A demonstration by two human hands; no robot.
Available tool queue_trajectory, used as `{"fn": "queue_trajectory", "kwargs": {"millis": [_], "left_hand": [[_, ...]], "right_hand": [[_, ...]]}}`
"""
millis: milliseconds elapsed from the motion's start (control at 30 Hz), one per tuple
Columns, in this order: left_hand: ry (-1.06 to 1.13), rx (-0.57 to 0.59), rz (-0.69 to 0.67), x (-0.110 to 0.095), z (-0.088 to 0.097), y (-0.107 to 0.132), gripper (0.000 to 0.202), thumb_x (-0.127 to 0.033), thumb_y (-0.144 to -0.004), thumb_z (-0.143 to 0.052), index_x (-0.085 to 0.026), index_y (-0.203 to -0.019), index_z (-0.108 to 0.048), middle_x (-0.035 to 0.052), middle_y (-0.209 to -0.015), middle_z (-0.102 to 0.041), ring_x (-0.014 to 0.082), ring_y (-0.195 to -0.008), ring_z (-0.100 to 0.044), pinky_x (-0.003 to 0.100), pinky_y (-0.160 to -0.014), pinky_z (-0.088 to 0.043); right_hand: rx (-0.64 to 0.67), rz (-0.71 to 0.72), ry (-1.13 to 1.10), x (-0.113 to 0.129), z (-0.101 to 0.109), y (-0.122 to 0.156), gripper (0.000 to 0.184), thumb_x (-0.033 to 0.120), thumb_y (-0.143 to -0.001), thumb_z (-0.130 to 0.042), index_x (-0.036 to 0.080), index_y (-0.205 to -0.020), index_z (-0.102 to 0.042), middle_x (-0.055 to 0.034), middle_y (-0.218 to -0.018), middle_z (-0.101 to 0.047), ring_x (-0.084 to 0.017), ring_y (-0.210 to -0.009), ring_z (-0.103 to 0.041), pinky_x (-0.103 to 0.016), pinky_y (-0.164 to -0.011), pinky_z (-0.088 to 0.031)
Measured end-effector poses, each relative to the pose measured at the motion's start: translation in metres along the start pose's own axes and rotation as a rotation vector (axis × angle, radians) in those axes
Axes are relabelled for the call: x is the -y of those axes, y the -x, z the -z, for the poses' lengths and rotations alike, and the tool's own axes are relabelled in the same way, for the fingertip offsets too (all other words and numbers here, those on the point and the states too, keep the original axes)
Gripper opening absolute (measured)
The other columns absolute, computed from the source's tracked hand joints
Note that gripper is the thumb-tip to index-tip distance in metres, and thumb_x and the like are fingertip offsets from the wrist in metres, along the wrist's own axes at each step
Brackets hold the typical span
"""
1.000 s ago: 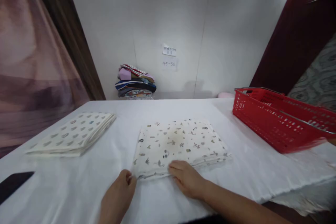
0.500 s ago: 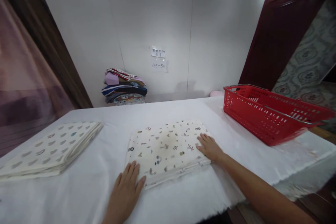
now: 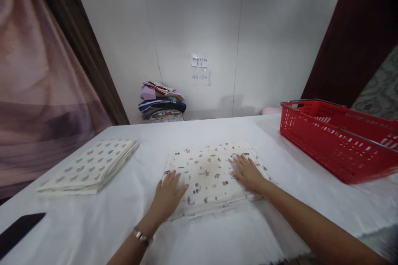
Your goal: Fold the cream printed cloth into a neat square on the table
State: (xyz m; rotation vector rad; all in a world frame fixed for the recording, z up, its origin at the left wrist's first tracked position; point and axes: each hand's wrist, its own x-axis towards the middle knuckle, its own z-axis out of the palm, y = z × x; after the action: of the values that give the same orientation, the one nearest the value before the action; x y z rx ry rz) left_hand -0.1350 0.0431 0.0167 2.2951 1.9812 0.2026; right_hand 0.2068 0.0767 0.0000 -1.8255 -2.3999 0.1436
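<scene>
A folded cream cloth with small dark prints (image 3: 208,172) lies flat in the middle of the white-covered table (image 3: 217,132). My left hand (image 3: 168,196) rests palm down on the cloth's near left corner, fingers stretched out. My right hand (image 3: 247,172) lies flat on the cloth's right side, fingers spread. Neither hand holds anything. A thin bracelet sits on my left wrist.
A second folded patterned cloth (image 3: 88,166) lies at the table's left. A red plastic basket (image 3: 338,138) stands at the right. A pile of coloured fabrics (image 3: 162,102) sits against the back wall. A dark flat object (image 3: 18,234) lies at the near left edge.
My left hand has slid up onto the cloth's left corner. My right hand has shifted slightly inward on the cloth's right side. The view has swung a little to the left.
</scene>
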Motion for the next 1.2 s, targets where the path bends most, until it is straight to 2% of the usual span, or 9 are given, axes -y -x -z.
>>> {"fn": "queue_trajectory", "kwargs": {"millis": [200, 333, 467, 667, 833, 900, 1000, 1100, 1200], "left_hand": [[-0.1, -0.105, -0.085, -0.009, -0.009, -0.077, 0.063, -0.053, -0.083, -0.032, -0.014, -0.132, -0.038, 0.011, -0.144, -0.025, 0.0273, -0.133, -0.017, 0.046, -0.105, -0.016], [-0.104, -0.099, -0.029, 0.002, -0.025, -0.105, 0.068, -0.057, -0.083, -0.028, -0.01, -0.132, -0.038, 0.0132, -0.142, -0.028, 0.0275, -0.132, -0.02, 0.044, -0.106, -0.017], [-0.079, -0.092, 0.027, 0.01, -0.035, -0.109, 0.074, -0.06, -0.082, -0.024, -0.008, -0.134, -0.035, 0.0133, -0.143, -0.027, 0.0264, -0.132, -0.019, 0.042, -0.107, -0.015], [-0.097, -0.085, 0.033, 0.01, -0.037, -0.109, 0.073, -0.059, -0.081, -0.025, -0.009, -0.134, -0.035, 0.012, -0.143, -0.027, 0.0264, -0.132, -0.019, 0.042, -0.106, -0.016], [-0.101, -0.083, 0.024, 0.011, -0.038, -0.11, 0.073, -0.06, -0.081, -0.025, -0.009, -0.134, -0.034, 0.0111, -0.143, -0.027, 0.0257, -0.133, -0.019, 0.042, -0.107, -0.016], [-0.108, -0.093, 0.019, 0.011, -0.037, -0.109, 0.073, -0.059, -0.082, -0.025, -0.009, -0.134, -0.035, 0.0111, -0.142, -0.028, 0.0256, -0.132, -0.02, 0.042, -0.107, -0.016], [-0.128, -0.108, 0.018, 0.01, -0.037, -0.109, 0.073, -0.059, -0.081, -0.026, -0.009, -0.133, -0.036, 0.0112, -0.142, -0.029, 0.0256, -0.132, -0.021, 0.042, -0.106, -0.018], [-0.149, -0.104, 0.018, 0.01, -0.037, -0.109, 0.072, -0.058, -0.081, -0.026, -0.009, -0.133, -0.036, 0.0108, -0.142, -0.029, 0.0252, -0.132, -0.021, 0.041, -0.106, -0.017], [-0.16, -0.113, 0.015, 0.01, -0.039, -0.111, 0.072, -0.058, -0.081, -0.026, -0.009, -0.133, -0.037, 0.0108, -0.142, -0.029, 0.0251, -0.132, -0.021, 0.041, -0.106, -0.017]], "right_hand": [[0.082, 0.144, -0.094, 0.055, 0.004, -0.072, 0.074, 0.062, -0.084, -0.017, 0.013, -0.14, -0.02, -0.0086, -0.148, -0.011, -0.021, -0.135, -0.002, -0.038, -0.107, -0.001], [0.133, 0.129, -0.102, 0.053, -0.001, -0.105, 0.074, 0.063, -0.083, -0.016, 0.016, -0.14, -0.02, -0.0067, -0.148, -0.009, -0.022, -0.135, -0.001, -0.039, -0.106, -0.001], [0.127, 0.055, -0.094, 0.033, -0.015, -0.115, 0.075, 0.064, -0.083, -0.011, 0.018, -0.14, -0.02, -0.0057, -0.148, -0.01, -0.023, -0.135, -0.003, -0.042, -0.106, -0.002], [0.111, 0.099, -0.092, 0.013, -0.021, -0.119, 0.074, 0.065, -0.082, -0.013, 0.02, -0.14, -0.022, -0.0071, -0.148, -0.013, -0.024, -0.135, -0.006, -0.043, -0.105, -0.005], [0.079, -0.096, 0.003, -0.044, -0.012, -0.113, 0.072, 0.061, -0.084, -0.018, 0.015, -0.138, -0.027, -0.0108, -0.146, -0.018, -0.027, -0.134, -0.01, -0.042, -0.105, -0.007], [0.035, -0.124, 0.042, -0.061, -0.012, -0.111, 0.07, 0.061, -0.084, -0.019, 0.016, -0.137, -0.03, -0.0102, -0.145, -0.021, -0.026, -0.133, -0.012, -0.04, -0.105, -0.007], [0.001, -0.121, 0.073, -0.067, -0.012, -0.11, 0.068, 0.06, -0.084, -0.019, 0.018, -0.136, -0.031, -0.009, -0.145, -0.024, -0.025, -0.133, -0.015, -0.039, -0.106, -0.007], [0.035, -0.128, 0.071, -0.064, -0.011, -0.11, 0.067, 0.06, -0.084, -0.021, 0.018, -0.136, -0.031, -0.009, -0.145, -0.024, -0.025, -0.133, -0.015, -0.04, -0.105, -0.008], [0.033, -0.149, 0.078, -0.066, -0.011, -0.104, 0.067, 0.06, -0.084, -0.022, 0.019, -0.136, -0.032, -0.0089, -0.146, -0.021, -0.025, -0.134, -0.011, -0.044, -0.105, -0.006]]}}
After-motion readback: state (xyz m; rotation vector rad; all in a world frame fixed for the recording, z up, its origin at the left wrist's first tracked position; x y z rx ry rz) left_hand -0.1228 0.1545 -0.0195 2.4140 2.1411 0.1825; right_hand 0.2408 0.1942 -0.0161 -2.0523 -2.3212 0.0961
